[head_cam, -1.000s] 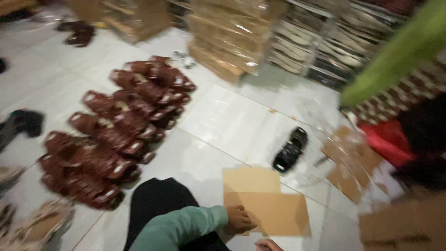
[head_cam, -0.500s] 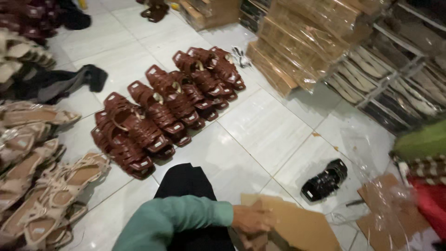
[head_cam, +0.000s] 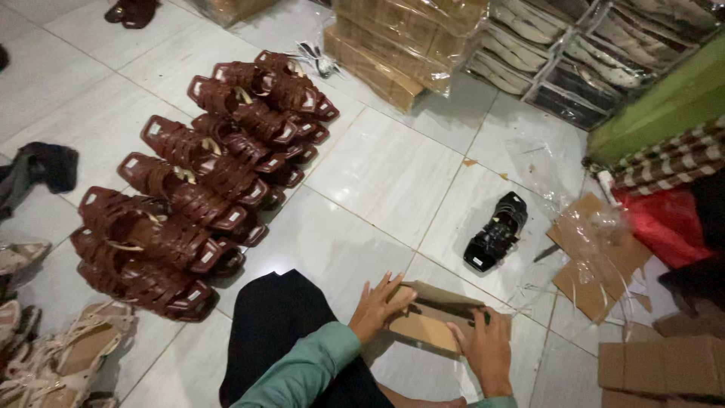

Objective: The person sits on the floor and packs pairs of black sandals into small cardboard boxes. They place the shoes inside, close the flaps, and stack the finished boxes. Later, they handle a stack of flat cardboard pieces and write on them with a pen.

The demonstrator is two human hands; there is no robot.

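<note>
A brown cardboard shoe box (head_cam: 427,326), partly folded up, lies on the white tiled floor in front of me. My left hand (head_cam: 377,304) grips its left side, fingers over the raised edge. My right hand (head_cam: 485,349) holds its right end. My left arm wears a green sleeve (head_cam: 298,374), resting over my black-trousered knee (head_cam: 276,325). A single black sandal (head_cam: 497,231) lies on the tiles beyond the box.
Rows of dark red-brown sandals (head_cam: 200,177) fill the floor at left, beige sandals (head_cam: 53,363) at lower left. Wrapped stacks of boxes (head_cam: 400,45) stand at the back. Flat cardboard and plastic film (head_cam: 596,253) lie at right, cartons (head_cam: 664,366) at lower right.
The view has swung and steadied. The flat cardboard sheet has been folded up into a box shape, and both hands now hold it instead of one.
</note>
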